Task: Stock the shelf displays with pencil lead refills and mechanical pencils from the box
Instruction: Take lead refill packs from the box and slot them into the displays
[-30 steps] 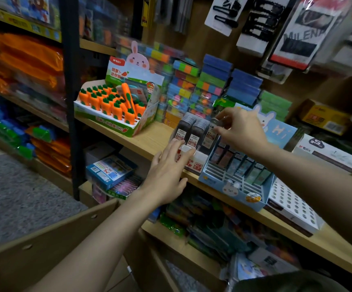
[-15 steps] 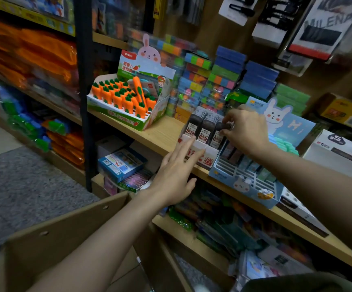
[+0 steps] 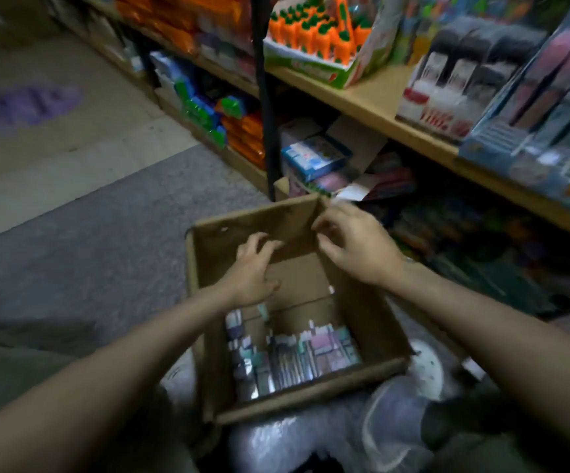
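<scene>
Both hands hover over the open cardboard box, holding nothing — the left hand spread with loosely bent fingers inside the far end, the right hand near the far flap, fingers curled but empty as far as the blur lets me tell. Packets of refills and pencils stand packed at the near end. Best reach back toward those, pinch a small bunch squarely by the tops, then lift straight up toward the shelf display on the right
</scene>
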Available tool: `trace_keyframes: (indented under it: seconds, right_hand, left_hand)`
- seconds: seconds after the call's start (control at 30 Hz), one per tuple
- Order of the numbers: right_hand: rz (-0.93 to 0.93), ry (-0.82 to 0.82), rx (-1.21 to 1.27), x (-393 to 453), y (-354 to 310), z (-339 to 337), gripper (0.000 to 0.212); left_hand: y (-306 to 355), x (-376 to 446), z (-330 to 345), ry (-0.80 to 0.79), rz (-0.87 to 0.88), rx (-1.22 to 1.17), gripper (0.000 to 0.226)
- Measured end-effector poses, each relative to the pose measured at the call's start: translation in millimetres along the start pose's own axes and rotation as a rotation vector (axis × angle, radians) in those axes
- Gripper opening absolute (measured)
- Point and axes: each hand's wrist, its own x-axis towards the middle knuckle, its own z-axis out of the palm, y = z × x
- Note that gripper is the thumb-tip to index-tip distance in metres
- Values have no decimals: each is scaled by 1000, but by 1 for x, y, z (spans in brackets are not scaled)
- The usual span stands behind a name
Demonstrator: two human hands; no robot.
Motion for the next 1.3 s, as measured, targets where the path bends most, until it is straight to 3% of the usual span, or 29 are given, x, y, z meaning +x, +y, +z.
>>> trace_keyframes:
  seconds: [0.17,0.27,0.37,0.57,0.7,0.8,1.07,1.3]
  right_hand:
    - [289,-519,53,-29,4,91,55]
    - [341,-701,51,-44,16,125,66]
    - [354,-797,17,-45,30,145,73]
    - [330,-845,-29,-25,56,185,75]
    - [270,-848,-56,-11,69,217,82]
    - [162,-872,-100,2,73,243,75]
    - [-90,-910,-291,22,69,283,66]
    - [-9,-849,-242,1,81,266,66]
  left_hand:
    - [-35,-35,66,-39,-452,-273,77]
    - [-41,-37,100,-132,-608,-386,80]
    - [-50,-29,121,-203,-664,-356,75]
    - [-76,-2,144,-213,-819,-340,76]
    - [-89,20,158,-170,-833,-347,87]
    - [-96,30,166,-142,-842,-333,89]
    - [-99,30,177,-212,-691,-213,65]
    - [-82,30,178,-157,-592,-305,59]
